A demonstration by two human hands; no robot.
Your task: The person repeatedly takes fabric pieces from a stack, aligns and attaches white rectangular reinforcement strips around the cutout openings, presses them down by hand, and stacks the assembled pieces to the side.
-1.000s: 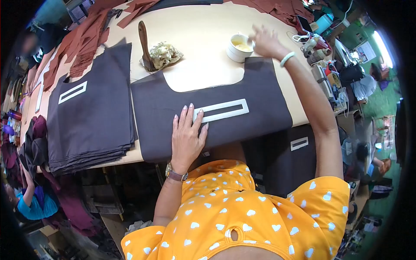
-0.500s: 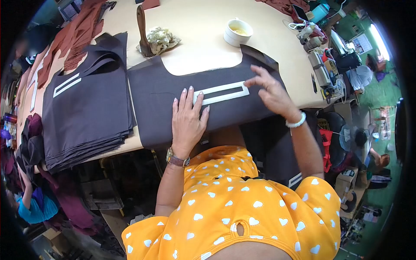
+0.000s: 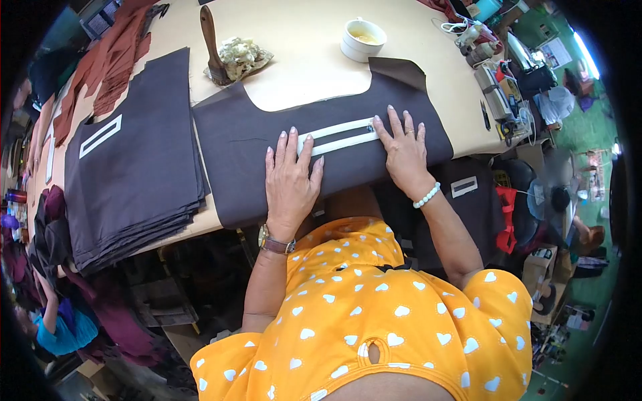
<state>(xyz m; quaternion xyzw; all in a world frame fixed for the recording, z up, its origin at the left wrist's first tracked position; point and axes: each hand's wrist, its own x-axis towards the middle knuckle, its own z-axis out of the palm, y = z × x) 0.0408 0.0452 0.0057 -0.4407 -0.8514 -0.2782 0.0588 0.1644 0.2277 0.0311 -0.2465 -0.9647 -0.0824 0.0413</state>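
Note:
A dark cut fabric panel (image 3: 244, 170) lies at the table's front edge, its curved cut-out facing away from me. On it rests a white rectangular frame-shaped strip (image 3: 344, 143) with a long slot. My left hand (image 3: 292, 177) lies flat, fingertips on the strip's left end. My right hand (image 3: 405, 154) is also open and flat, its fingers spread over the right end and the fabric beside it. Neither hand grips anything. Left of the panel, a stack of dark fabric pieces (image 3: 144, 187) carries another white frame strip (image 3: 100, 137) on top.
A wooden-handled brush (image 3: 208, 37) stands against a whitish lump (image 3: 244, 57) beyond the panel. Farther right is a white cup (image 3: 363, 41) with yellowish contents. Rust-coloured fabric (image 3: 120, 63) lies far left. A person in a blue top (image 3: 67, 327) is at lower left.
My right hand, raised over the strip's right end before, has come down flat onto it. The left hand stays on the left end. The top piece on the stack now lies flatter, its fold gone.

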